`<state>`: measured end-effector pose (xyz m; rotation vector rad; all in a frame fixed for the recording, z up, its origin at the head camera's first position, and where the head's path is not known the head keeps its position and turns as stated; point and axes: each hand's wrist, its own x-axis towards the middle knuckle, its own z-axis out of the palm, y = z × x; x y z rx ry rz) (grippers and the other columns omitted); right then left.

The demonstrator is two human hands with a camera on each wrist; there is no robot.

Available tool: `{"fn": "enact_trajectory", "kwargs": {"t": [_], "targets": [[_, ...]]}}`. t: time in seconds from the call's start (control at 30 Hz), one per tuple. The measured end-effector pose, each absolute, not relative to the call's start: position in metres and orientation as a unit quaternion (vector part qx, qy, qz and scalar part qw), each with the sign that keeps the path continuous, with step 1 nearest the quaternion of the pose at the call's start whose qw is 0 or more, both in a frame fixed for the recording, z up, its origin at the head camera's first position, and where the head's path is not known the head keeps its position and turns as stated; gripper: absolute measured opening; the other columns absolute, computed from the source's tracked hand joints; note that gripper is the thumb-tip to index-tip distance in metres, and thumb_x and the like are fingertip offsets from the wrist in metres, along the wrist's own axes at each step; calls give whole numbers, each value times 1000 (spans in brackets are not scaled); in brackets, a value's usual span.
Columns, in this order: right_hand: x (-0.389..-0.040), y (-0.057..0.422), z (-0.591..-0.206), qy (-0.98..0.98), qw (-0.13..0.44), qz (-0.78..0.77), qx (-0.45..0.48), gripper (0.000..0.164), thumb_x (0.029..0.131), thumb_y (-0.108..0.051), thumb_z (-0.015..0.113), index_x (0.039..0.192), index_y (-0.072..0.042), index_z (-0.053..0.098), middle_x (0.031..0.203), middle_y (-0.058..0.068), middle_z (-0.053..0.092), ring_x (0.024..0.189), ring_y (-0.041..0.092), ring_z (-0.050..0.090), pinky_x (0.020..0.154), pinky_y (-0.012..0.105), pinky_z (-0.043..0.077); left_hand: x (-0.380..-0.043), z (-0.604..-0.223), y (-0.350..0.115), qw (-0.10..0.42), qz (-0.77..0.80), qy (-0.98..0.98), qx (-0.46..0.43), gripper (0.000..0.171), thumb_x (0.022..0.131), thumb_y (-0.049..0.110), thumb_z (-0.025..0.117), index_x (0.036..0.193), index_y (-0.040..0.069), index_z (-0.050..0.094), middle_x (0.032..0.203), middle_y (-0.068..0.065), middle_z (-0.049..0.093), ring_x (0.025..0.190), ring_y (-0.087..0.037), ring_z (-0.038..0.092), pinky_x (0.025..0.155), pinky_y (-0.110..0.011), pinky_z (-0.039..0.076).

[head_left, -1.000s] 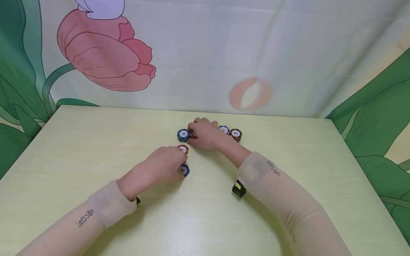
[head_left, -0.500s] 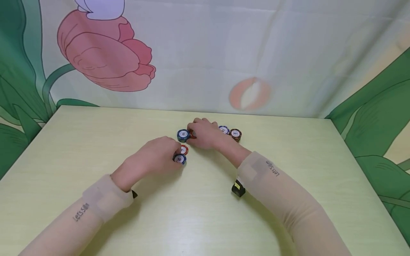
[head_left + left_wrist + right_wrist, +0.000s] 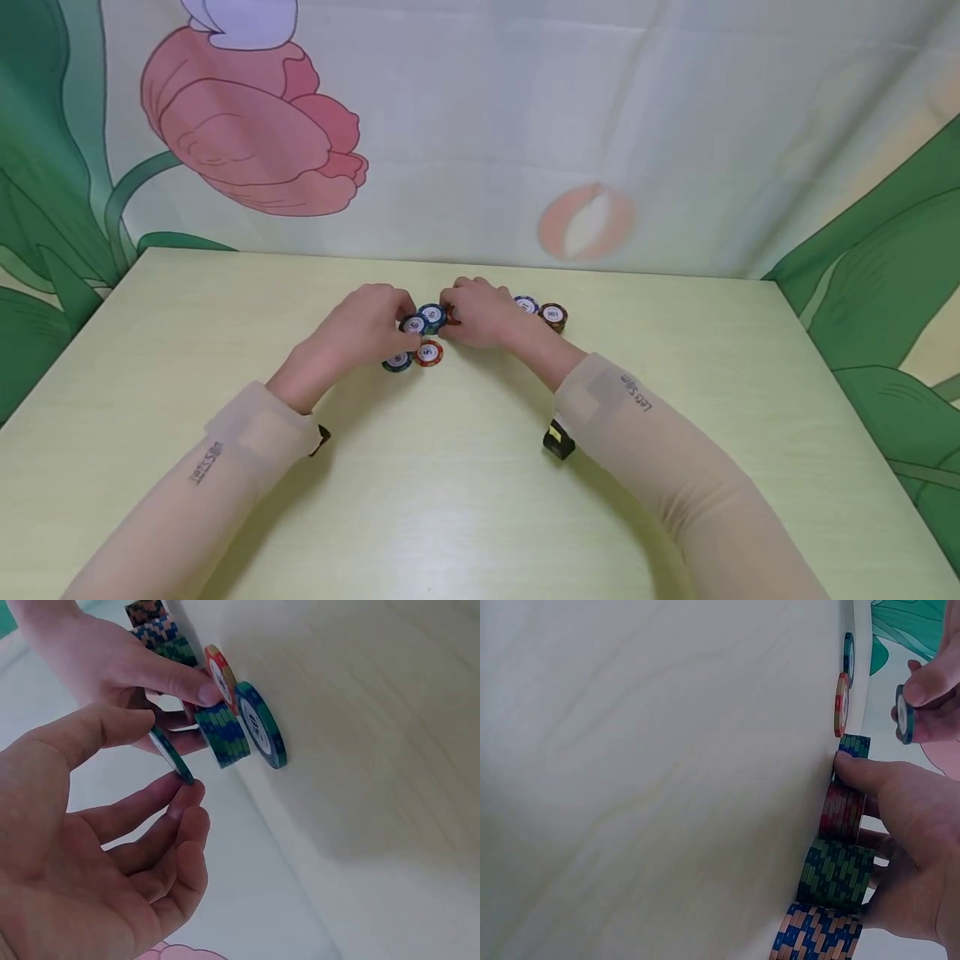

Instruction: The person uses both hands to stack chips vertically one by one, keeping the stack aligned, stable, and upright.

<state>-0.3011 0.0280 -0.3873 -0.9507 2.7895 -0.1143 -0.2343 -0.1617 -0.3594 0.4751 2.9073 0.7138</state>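
My left hand point(image 3: 352, 333) pinches a blue-green poker chip point(image 3: 171, 756) between thumb and fingertips. It holds the chip in the air, beside a stack of blue-green chips point(image 3: 223, 735). My right hand point(image 3: 483, 315) grips a red chip stack point(image 3: 842, 812), thumb on the near side and fingers behind. Its thumb also lies against the blue-green stack. Part of the red stack is hidden under this hand in the head view. On the table in front lie a loose red chip point(image 3: 429, 353) and a loose blue-green chip point(image 3: 398, 362), close together.
To the right, the row continues with a green-and-blue stack point(image 3: 835, 876), a blue-and-orange stack point(image 3: 817, 934) and a dark brown stack point(image 3: 553, 315). The row stands near the table's back edge, in front of a printed curtain point(image 3: 450, 125).
My left hand has carried the blue-green chip away from me, past the loose red chip and up beside the blue-green stack. Another loose blue-green chip has come into view. My right hand stays put.
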Motion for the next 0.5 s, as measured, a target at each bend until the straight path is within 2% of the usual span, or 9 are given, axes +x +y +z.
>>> {"fn": "enact_trajectory", "kwargs": {"t": [0.5], "targets": [[-301, 30, -386, 940, 97, -51, -322, 36, 99, -39, 69, 125, -15, 65, 116, 4, 56, 106, 25, 51, 85, 50, 47, -261, -373, -154, 47, 217, 964, 144, 29, 90, 18, 77, 107, -4, 70, 95, -12, 68, 84, -27, 59, 77, -38, 51]]}}
